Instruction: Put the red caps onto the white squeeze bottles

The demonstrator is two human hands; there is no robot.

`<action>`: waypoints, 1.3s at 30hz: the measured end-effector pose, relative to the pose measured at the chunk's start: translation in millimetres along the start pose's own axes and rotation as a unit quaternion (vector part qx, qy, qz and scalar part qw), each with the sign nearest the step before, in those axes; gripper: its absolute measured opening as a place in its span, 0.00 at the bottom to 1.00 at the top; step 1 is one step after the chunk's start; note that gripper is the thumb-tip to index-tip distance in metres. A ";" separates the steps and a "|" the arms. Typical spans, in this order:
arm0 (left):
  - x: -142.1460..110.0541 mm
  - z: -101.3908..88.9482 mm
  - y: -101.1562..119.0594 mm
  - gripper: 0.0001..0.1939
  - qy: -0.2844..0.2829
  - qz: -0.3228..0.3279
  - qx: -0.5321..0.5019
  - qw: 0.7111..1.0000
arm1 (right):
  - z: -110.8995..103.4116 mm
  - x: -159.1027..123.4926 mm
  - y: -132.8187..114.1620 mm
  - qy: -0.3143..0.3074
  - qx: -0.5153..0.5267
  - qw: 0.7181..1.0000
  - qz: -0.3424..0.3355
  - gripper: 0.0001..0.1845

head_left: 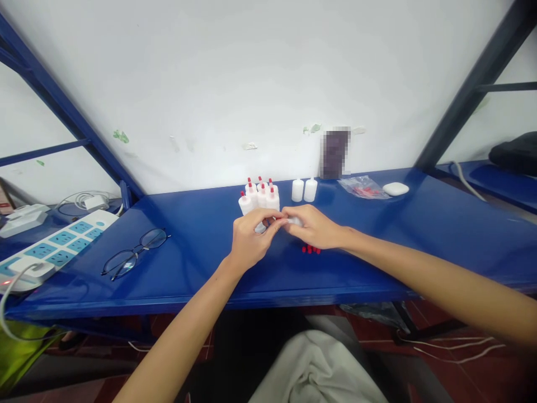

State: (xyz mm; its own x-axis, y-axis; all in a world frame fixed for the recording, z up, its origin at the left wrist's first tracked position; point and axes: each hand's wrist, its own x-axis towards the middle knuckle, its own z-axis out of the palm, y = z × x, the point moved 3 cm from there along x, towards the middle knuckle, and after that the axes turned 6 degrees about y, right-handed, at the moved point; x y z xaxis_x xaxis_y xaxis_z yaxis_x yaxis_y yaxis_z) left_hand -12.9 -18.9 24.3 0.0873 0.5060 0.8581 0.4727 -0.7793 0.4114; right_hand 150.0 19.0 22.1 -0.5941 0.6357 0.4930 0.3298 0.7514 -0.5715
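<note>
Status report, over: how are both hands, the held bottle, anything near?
Right hand holding white bottle, mostly hidden. Left hand at its end, hold unclear. Nearby: loose red caps beside right hand, red-tipped bottles just beyond left.

Glossy tabletop [188, 268], smooth plastic bottles [262, 197]

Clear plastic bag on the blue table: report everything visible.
The clear plastic bag looks thin, shiny and crinkled. Small red pieces show through it, bunched towards its near side. It lies low on the blue table, towards the wall, just left of a white rounded object; whether those two touch is unclear. Neither the left hand nor the right hand touches it. Whether its mouth is open or sealed cannot be made out.
</note>
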 end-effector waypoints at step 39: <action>3.0 -10.9 -7.7 0.05 -0.002 -0.029 -0.030 0.999 | -3.6 -2.5 2.2 -0.038 0.017 0.999 0.017 0.13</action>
State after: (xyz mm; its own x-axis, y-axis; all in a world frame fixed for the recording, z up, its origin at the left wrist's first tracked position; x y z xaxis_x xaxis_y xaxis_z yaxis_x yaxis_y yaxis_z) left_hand -25.8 -15.4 27.0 0.0646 0.5524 0.8311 0.4239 -0.7692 0.4782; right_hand 154.9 19.6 21.9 -0.6378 0.6437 0.4229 0.3252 0.7228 -0.6098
